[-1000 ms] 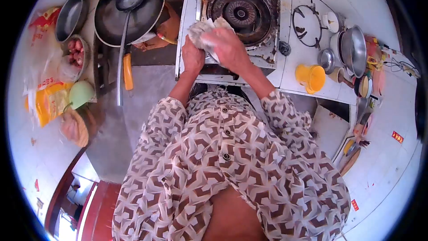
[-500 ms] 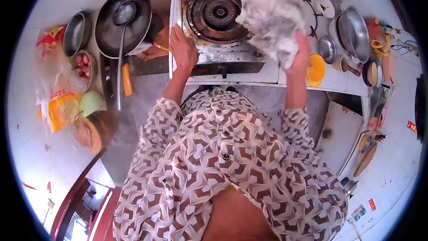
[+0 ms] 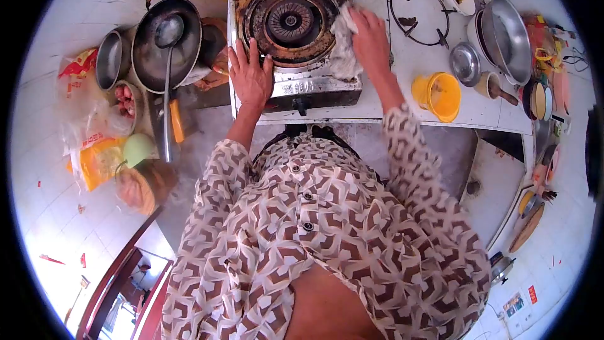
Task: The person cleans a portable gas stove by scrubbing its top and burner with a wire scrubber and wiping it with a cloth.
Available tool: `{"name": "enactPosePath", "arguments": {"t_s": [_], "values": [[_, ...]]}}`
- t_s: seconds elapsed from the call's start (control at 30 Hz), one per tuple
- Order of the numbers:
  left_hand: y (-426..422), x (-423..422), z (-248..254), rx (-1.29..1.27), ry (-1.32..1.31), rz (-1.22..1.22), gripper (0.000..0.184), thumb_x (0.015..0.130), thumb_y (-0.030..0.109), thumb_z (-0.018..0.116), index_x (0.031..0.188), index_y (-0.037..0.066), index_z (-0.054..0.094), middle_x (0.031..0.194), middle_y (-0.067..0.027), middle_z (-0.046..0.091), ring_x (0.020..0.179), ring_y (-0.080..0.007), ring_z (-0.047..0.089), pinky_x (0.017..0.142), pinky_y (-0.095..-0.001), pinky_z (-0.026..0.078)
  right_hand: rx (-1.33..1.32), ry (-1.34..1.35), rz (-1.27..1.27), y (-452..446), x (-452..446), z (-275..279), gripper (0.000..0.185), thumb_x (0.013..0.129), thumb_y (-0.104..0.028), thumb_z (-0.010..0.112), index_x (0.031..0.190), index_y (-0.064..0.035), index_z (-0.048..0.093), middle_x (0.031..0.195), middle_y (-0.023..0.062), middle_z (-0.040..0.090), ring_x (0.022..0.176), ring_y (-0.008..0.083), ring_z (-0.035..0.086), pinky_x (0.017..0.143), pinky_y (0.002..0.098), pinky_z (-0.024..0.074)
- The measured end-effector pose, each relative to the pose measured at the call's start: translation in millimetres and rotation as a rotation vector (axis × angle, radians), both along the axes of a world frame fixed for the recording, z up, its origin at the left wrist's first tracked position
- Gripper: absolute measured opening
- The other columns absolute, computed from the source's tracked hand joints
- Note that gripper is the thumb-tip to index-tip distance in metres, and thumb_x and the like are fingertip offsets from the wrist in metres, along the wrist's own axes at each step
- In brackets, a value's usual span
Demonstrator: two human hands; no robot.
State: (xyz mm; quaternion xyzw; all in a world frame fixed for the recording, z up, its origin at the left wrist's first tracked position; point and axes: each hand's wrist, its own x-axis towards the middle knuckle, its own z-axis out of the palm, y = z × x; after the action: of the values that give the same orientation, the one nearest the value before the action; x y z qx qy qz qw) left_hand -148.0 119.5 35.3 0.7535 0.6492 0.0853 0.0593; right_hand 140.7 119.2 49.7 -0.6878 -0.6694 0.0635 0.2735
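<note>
A greasy single-burner gas stove [image 3: 316,87] stands on the white counter, its round burner [image 3: 290,21] bare and stained brown. My left hand [image 3: 251,80] rests with fingers spread on the stove's front left corner. In my right hand [image 3: 370,39] is a crumpled whitish-grey cloth [image 3: 345,52], pressed against the right edge of the stove beside the burner. To the right of the stove, a black pot-support ring [image 3: 420,12] lies on the counter.
A yellow bucket [image 3: 436,97] stands at the counter's front right. Metal bowls [image 3: 503,38] and a metal lid [image 3: 465,63] are farther right. On the left are a wok [image 3: 143,47] with a ladle [image 3: 167,101], a basin [image 3: 110,60] and a bowl of red bulbs [image 3: 125,102].
My right hand has brought the cloth left and down, from above the counter onto the stove's right edge. The pot-support ring now shows fully. The whole view has shifted slightly.
</note>
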Motion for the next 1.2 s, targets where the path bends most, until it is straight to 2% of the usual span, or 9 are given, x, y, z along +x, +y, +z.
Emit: {"name": "enactPosePath", "arguments": {"t_s": [0.13, 0.27, 0.37, 0.6, 0.7, 0.73, 0.9, 1.0, 1.2], "values": [[0.6, -3.9, -3.2, 0.062, -0.01, -0.041, 0.058, 0.092, 0.038, 0.055, 0.144, 0.013, 0.045, 0.152, -0.019, 0.034, 0.141, -0.043, 0.028, 0.107, -0.0511, 0.033, 0.11, -0.109, 0.084, 101.1, 21.0, -24.6, 0.049, 0.078, 0.001, 0.06, 0.123, -0.0181, 0.061, 0.116, 0.0099, 0.059, 0.105, 0.0343, 0.055, 0.09, 0.0433, 0.0494], [0.9, 2.3, 7.2, 0.015, -0.008, -0.012, 0.05, 0.094, 0.037, 0.054, 0.141, 0.021, 0.049, 0.151, -0.018, 0.035, 0.141, -0.0438, 0.028, 0.107, -0.0515, 0.034, 0.128, 0.156, -0.12, 142.2, 14.1, -30.5, 0.027, 0.088, -0.013, 0.052, 0.11, -0.0056, 0.066, 0.112, 0.0179, 0.062, 0.104, 0.0377, 0.055, 0.092, 0.0504, 0.0443], [0.8, 1.7, 9.5, -0.018, 0.008, -0.02, 0.043, 0.095, 0.035, 0.052, 0.138, 0.033, 0.052, 0.153, -0.0164, 0.033, 0.141, -0.0445, 0.026, 0.108, -0.0533, 0.032, -0.074, 0.095, -0.126, 102.9, 10.6, -16.9, 0.037, 0.083, -0.004, 0.055, 0.117, -0.0143, 0.064, 0.114, 0.0137, 0.061, 0.103, 0.036, 0.056, 0.089, 0.0462, 0.0481], [6.7, -11.9, -6.2, 0.006, -0.017, 0.04, 0.041, 0.097, 0.038, 0.052, 0.131, 0.015, 0.053, 0.151, -0.014, 0.037, 0.142, -0.0393, 0.028, 0.111, -0.0501, 0.029, -0.169, 0.244, -0.115, -48.7, -22.0, 3.1, 0.047, 0.077, 0.002, 0.053, 0.119, -0.0146, 0.065, 0.108, 0.0164, 0.061, 0.103, 0.0371, 0.058, 0.091, 0.0437, 0.0462], [12.4, -15.7, -1.1, 0.014, -0.089, 0.038, 0.039, 0.097, 0.036, 0.051, 0.128, 0.011, 0.053, 0.151, -0.0145, 0.037, 0.142, -0.0392, 0.028, 0.112, -0.0474, 0.029, -0.316, 0.492, -0.031, -83.4, -10.7, 20.1, 0.047, 0.078, 0.002, 0.055, 0.122, -0.012, 0.065, 0.114, 0.0129, 0.063, 0.101, 0.0297, 0.062, 0.091, 0.0381, 0.0483], [14.7, -18.6, -3.5, -0.003, -0.151, 0.017, 0.043, 0.097, 0.037, 0.051, 0.131, 0.012, 0.05, 0.153, -0.014, 0.035, 0.142, -0.0391, 0.027, 0.11, -0.0543, 0.028, -0.349, 0.663, -0.112, -94.0, -2.7, 27.5, 0.047, 0.079, 0.002, 0.056, 0.123, -0.0102, 0.063, 0.116, 0.0116, 0.063, 0.102, 0.0265, 0.062, 0.092, 0.0356, 0.0481], [28.1, -34.7, -11.9, -0.006, -0.149, 0.023, 0.045, 0.097, 0.037, 0.051, 0.134, 0.012, 0.048, 0.152, -0.0147, 0.035, 0.142, -0.0405, 0.026, 0.112, -0.0506, 0.028, -0.223, 1.293, -0.562, -146.5, 20.9, 52.4, 0.05, 0.081, -0.001, 0.063, 0.131, -0.0018, 0.056, 0.122, 0.009, 0.062, 0.11, 0.0152, 0.057, 0.094, 0.0262, 0.0448], [34.7, -36.7, -12.5, 0.01, -0.138, 0.031, 0.05, 0.097, 0.037, 0.05, 0.141, 0.014, 0.043, 0.152, -0.0153, 0.035, 0.142, -0.0408, 0.026, 0.113, -0.0494, 0.027, 0.021, 1.158, -0.669, -154.6, 18.1, 35.4, 0.052, 0.081, 0.003, 0.062, 0.132, -0.0019, 0.055, 0.12, 0.0106, 0.063, 0.107, 0.0161, 0.059, 0.094, 0.027, 0.0453], [43.1, -41.6, -22.8, 0.055, -0.021, -0.039, 0.05, 0.099, 0.035, 0.044, 0.147, 0.021, 0.039, 0.153, -0.0159, 0.032, 0.139, -0.0426, 0.029, 0.112, -0.0492, 0.029, -0.08, 0.28, -0.537, -126.1, 17.1, 7.1, 0.063, 0.075, 0.006, 0.061, 0.135, -0.0007, 0.044, 0.132, 0.0186, 0.048, 0.128, 0.0384, 0.04, 0.108, 0.0451, 0.0339]]}}
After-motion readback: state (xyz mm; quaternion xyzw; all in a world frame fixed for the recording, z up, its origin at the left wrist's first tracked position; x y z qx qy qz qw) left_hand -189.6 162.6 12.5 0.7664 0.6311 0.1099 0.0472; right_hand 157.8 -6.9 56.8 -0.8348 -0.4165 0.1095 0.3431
